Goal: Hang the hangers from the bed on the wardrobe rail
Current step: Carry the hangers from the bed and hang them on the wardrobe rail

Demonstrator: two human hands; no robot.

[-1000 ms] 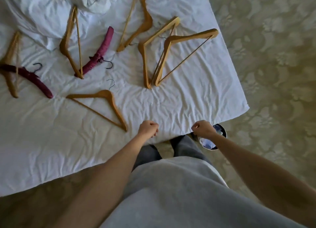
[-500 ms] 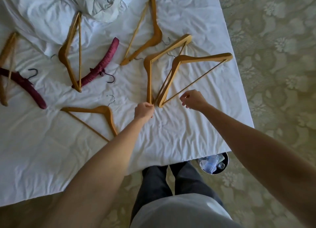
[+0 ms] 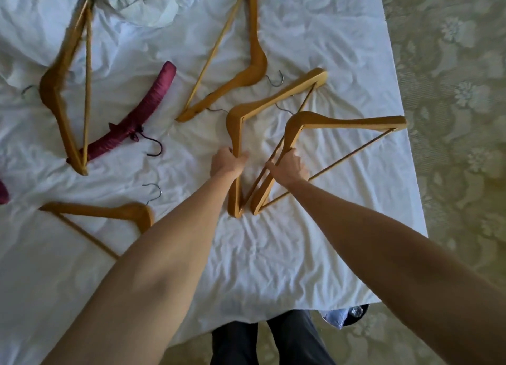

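Here, left hand (image 3: 228,163) gripping smooth wooden hanger (image 3: 273,101), right hand (image 3: 289,166) gripping angular wooden hanger (image 3: 347,122), wrinkled white sheet (image 3: 273,255)

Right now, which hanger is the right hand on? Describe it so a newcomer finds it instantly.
On the white bed, go to the edge nearest the carpet. Two wooden hangers overlap there; the right hand grips the rightmost hanger. Its arm points at the carpet; the left hand grips its neighbour.

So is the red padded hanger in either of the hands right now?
No, the red hanger lies untouched on the sheet, while the left hand and right hand each grip a wooden hanger.
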